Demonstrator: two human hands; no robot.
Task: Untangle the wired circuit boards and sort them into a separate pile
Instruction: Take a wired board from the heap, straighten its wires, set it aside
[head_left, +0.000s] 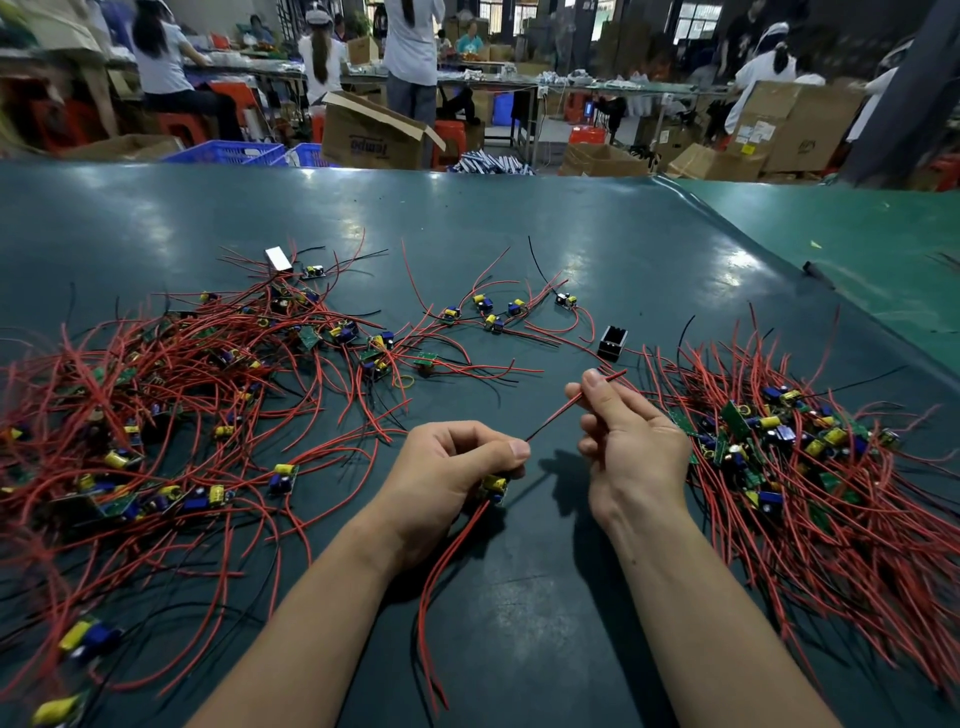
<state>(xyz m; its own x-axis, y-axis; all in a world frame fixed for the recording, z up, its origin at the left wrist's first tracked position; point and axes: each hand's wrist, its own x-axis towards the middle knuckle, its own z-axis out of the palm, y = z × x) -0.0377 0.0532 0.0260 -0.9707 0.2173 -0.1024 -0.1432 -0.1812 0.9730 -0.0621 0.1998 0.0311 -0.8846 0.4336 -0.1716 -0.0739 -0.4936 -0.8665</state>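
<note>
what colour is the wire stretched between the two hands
Red wire, running from the left hand to the right hand; head view.

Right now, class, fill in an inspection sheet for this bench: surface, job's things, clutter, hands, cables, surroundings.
Surface: dark green matte bench top, glossy reflections.
Job's things: tangled heap of small green circuit boards with red wires on the left; second heap of boards on the right; a few loose boards in the middle.
Clutter: small black box, white rectangular piece, yellow rubber band.
Hands: left hand grips one board with a yellow capacitor; right hand pinches its red wire.
Cables: further wires of the held board trail toward the person.
Surroundings: workers at benches, cardboard cartons, blue crates.
</note>
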